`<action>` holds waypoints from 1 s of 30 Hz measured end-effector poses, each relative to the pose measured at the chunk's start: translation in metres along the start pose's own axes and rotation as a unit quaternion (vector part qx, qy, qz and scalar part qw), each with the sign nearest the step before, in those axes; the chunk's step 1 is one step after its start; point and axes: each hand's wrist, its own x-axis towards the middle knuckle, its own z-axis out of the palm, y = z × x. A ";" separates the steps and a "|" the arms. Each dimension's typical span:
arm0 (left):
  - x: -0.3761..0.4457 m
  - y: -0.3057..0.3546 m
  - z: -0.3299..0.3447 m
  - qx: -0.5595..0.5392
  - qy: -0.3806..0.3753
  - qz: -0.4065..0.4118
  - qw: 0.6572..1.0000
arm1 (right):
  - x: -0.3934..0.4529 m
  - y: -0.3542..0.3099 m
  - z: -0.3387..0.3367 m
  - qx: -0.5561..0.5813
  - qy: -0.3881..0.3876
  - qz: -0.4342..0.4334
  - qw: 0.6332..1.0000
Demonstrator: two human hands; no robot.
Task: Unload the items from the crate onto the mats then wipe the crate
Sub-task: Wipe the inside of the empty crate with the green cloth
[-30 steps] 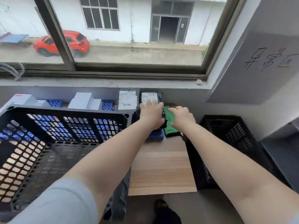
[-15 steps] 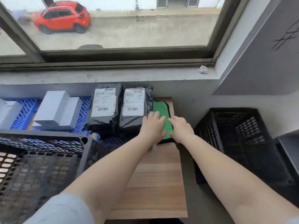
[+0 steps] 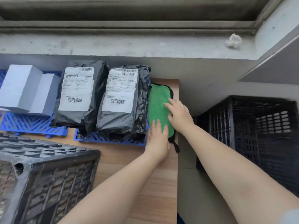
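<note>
Unloading looks done: the crate (image 3: 48,178) at lower left shows no items through its bars, while two black parcels (image 3: 124,102) and grey boxes (image 3: 27,89) sit on the blue mats (image 3: 30,125). Wiping is left. Both hands lie flat, fingers straight, on the green cloth (image 3: 157,101) beside the parcels: left hand (image 3: 157,141), right hand (image 3: 178,114), neither gripping it.

Grey concrete sill (image 3: 113,46), wooden table (image 3: 161,183)
</note>
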 end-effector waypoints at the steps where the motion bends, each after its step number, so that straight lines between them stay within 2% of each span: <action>1: 0.006 -0.001 0.002 -0.005 0.012 -0.004 1.000 | 0.012 0.000 0.000 -0.010 -0.011 -0.010 1.000; 5: 0.037 -0.001 0.004 -0.016 0.066 0.000 0.998 | 0.062 -0.005 -0.004 -0.074 -0.076 -0.032 0.994; 7: 0.049 -0.003 0.009 -0.008 0.067 -0.018 0.998 | 0.075 -0.007 0.000 -0.099 -0.093 -0.035 0.990; 11: 0.058 -0.007 0.020 0.005 0.035 -0.054 0.998 | 0.069 -0.009 0.016 -0.094 -0.025 -0.045 0.994; 15: 0.055 -0.006 0.021 0.008 0.016 -0.043 0.999 | 0.045 -0.003 0.030 -0.066 0.042 -0.024 0.997; 22: 0.034 -0.004 0.014 0.004 -0.004 0.033 0.999 | 0.011 0.005 0.014 -0.055 0.036 0.020 0.998; 24: 0.027 -0.003 0.007 -0.022 0.003 0.042 0.999 | -0.002 0.007 0.004 -0.005 0.033 0.041 0.999; 26: 0.016 0.002 -0.002 -0.048 0.030 0.056 0.997 | -0.017 0.006 -0.009 0.098 0.034 0.064 0.993; 30: -0.007 0.008 -0.028 -0.089 0.132 0.075 0.984 | -0.047 -0.006 -0.039 0.246 0.082 0.079 0.963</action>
